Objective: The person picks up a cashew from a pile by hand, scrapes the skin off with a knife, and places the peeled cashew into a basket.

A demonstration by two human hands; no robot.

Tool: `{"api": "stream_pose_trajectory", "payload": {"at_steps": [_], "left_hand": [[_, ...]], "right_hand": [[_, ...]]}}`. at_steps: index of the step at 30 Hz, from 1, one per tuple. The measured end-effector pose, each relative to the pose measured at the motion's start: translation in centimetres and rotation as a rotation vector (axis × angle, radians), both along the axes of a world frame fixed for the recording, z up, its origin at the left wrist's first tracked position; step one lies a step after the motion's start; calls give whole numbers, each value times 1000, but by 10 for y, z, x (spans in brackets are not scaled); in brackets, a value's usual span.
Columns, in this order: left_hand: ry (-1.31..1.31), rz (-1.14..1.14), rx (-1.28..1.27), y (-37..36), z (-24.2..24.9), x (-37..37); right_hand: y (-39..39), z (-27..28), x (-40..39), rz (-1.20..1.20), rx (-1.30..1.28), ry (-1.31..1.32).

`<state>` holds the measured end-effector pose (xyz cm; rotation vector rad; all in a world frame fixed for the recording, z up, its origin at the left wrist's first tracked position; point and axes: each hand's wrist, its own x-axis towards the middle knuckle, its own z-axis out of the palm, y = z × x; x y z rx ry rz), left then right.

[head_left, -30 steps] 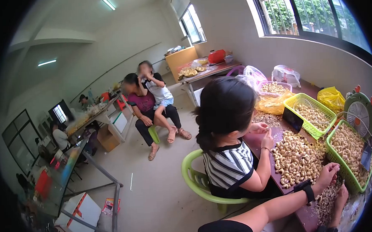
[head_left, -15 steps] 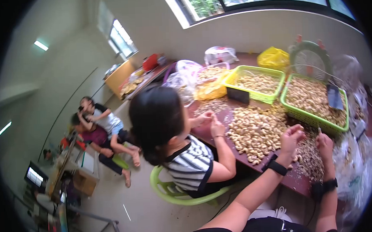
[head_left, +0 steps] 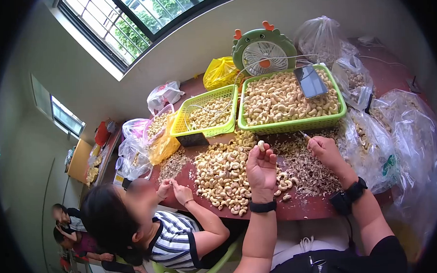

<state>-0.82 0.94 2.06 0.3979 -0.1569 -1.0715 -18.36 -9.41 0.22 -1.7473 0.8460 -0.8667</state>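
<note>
My left hand is turned palm up with its fingers curled, pinching a cashew nut at the fingertips. My right hand is closed around a small knife-like tool; its thin tip points up and left toward the cashew, apart from it. Left of my left hand spreads a big heap of cashews on the dark red table. Brown skin scraps lie beneath and between my hands, with a few loose cashews beside them.
A green basket of cashews with a phone on top stands behind my hands. Left of it is a yellow basket. A green fan stands behind. Plastic bags crowd the right. A person in stripes sits at left.
My view has swung right and down toward the table, so the baskets and fan sit nearer the middle. Both hands still hold the cashew and the tool, a little apart.
</note>
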Motion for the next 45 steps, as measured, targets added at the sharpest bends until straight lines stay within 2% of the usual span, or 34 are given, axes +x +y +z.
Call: {"api": "stream_pose_trajectory", "payload": {"at_steps": [6, 7, 10, 11, 12, 14, 19, 22, 24, 25, 28, 29, 31, 34, 36, 38, 42, 43, 45], "left_hand": [[-68, -62, -41, 8, 9, -10], [-144, -5, 23, 13, 16, -14], [-590, 455, 52, 27, 42, -43], [-734, 591, -17, 31, 51, -51], [-737, 592, -16, 34, 58, -55], [-1087, 899, -147, 39, 67, -63], [-1196, 951, -226, 52, 78, -66], [-1255, 990, -145, 56, 85, -67], [-1242, 1130, -217, 57, 92, -70], [-1244, 1122, -224, 56, 94, -69], [-1384, 1395, -299, 56, 102, -59], [-1396, 1420, -320, 53, 108, -53], [-1372, 1472, 21, 29, 113, -14], [-1344, 1171, 448, 0, 97, 45], [-1345, 1065, 423, 2, 69, 53], [-1462, 835, 560, 12, 62, 22], [-1651, 209, 783, 15, 21, 24], [-1651, 202, 781, 15, 17, 25], [-1818, 172, 993, 16, 11, 25]], "right_hand": [[3, 5, -1, 41, 21, 16], [3, 4, -2, 37, 19, 13], [2, 5, -1, 28, -11, 37], [3, 4, 0, 35, -9, 26], [3, 4, 0, 43, -6, 15], [4, 5, 0, 43, -25, 15], [5, 3, -1, 35, -40, 11], [7, 6, -2, 32, -75, -32], [5, 4, -2, 40, -94, -23], [6, 6, -3, 38, -100, -19], [8, 10, -4, 23, -84, -15], [8, 12, -4, 21, -81, -18], [9, 14, -5, 7, -80, -13], [7, 10, -4, -8, -136, -44], [7, 12, -5, -25, -154, -35], [7, 16, -5, -14, -176, 0], [9, 12, -3, 13, -175, 56], [9, 12, -3, 9, -161, 62], [7, 7, -1, -1, -174, 69]]}}
